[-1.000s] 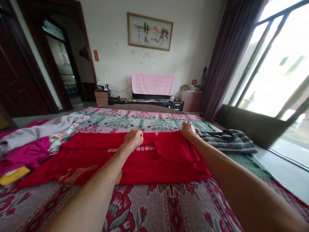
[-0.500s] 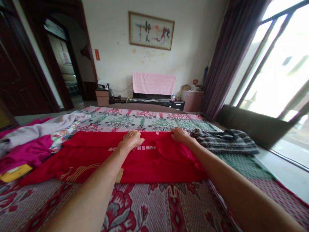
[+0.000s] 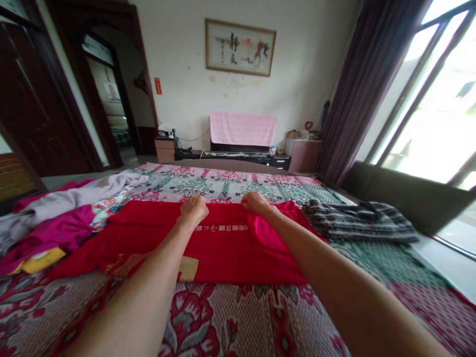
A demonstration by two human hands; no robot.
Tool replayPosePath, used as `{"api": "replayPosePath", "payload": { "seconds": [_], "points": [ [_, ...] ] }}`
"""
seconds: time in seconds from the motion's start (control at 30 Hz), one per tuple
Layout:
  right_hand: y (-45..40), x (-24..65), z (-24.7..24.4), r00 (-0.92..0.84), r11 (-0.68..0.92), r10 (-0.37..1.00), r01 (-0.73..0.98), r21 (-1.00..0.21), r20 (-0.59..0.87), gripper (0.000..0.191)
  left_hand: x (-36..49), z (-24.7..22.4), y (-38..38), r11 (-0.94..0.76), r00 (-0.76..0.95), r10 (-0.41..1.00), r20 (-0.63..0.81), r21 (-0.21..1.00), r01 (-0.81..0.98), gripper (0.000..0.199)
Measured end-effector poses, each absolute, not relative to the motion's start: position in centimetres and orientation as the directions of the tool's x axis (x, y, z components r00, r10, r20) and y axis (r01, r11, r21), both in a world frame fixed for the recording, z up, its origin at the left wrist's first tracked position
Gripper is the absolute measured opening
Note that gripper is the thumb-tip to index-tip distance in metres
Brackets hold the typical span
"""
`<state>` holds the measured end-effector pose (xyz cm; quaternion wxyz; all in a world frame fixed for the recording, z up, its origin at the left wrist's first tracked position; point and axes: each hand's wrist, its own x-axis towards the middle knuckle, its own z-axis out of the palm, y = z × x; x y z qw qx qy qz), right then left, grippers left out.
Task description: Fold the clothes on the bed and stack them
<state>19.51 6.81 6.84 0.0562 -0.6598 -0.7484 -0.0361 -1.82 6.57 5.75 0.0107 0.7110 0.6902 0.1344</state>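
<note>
A red printed shirt (image 3: pixel 223 258) lies stretched sideways across the patterned bedspread (image 3: pixel 256 322), folded lengthwise, with white characters near its far edge and gold print toward the left. My left hand (image 3: pixel 195 208) is closed on the far edge, left of the middle. Farther right, my right hand (image 3: pixel 256 202) is closed on the same edge, and the cloth bunches up in loose folds beneath that wrist. Both hands' fingertips are hidden behind the knuckles and fabric.
On the left is a heap of clothes (image 3: pixel 67 223) in magenta, pale lilac and floral print. A folded black-and-white knitted garment (image 3: pixel 357 223) sits at the right. Beyond the bed are a low cabinet (image 3: pixel 238 157), a pink towel (image 3: pixel 243 129) and a purple curtain (image 3: pixel 368 99).
My right hand has moved left along the shirt's far edge, drawing the right part of the cloth up into folds. My left hand has shifted slightly left, and the view has turned a little left.
</note>
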Motion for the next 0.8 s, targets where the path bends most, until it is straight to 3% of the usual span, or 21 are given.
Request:
{"api": "replayPosePath", "payload": {
  "seconds": [0.2, 0.3, 0.43, 0.63, 0.8],
  "points": [
    [8.6, 19.7, 5.9, -0.111, 0.124, 0.971, 0.991, -0.052, 0.212, 0.034, -2.3, 4.3, 7.2, -0.081, 0.026, 0.967, 0.253, 0.21, 0.974, 0.04],
    [8.6, 20.1, 5.6, -0.109, 0.132, 0.96, 0.989, -0.073, 0.257, 0.035, -2.2, 4.6, 7.3, -0.066, 0.017, 0.973, 0.231, 0.205, 0.977, 0.04],
    [6.8, 20.9, 5.3, -0.166, 0.21, 0.928, 0.972, -0.102, 0.333, 0.033, -1.1, 5.0, 6.8, -0.17, 0.134, 0.972, 0.191, 0.186, 0.968, 0.039],
    [2.5, 21.8, 4.8, -0.345, 0.39, 0.905, 0.906, -0.165, 0.248, 0.031, 0.6, 5.0, 5.8, -0.232, 0.226, 0.972, 0.063, 0.099, 0.968, 0.053],
    [0.5, 24.7, 4.7, -0.192, 0.264, 0.931, 0.942, -0.21, 0.309, 0.039, 0.4, 4.3, 6.1, -0.272, 0.266, 0.961, 0.08, 0.084, 0.958, 0.054]
  ]
}}
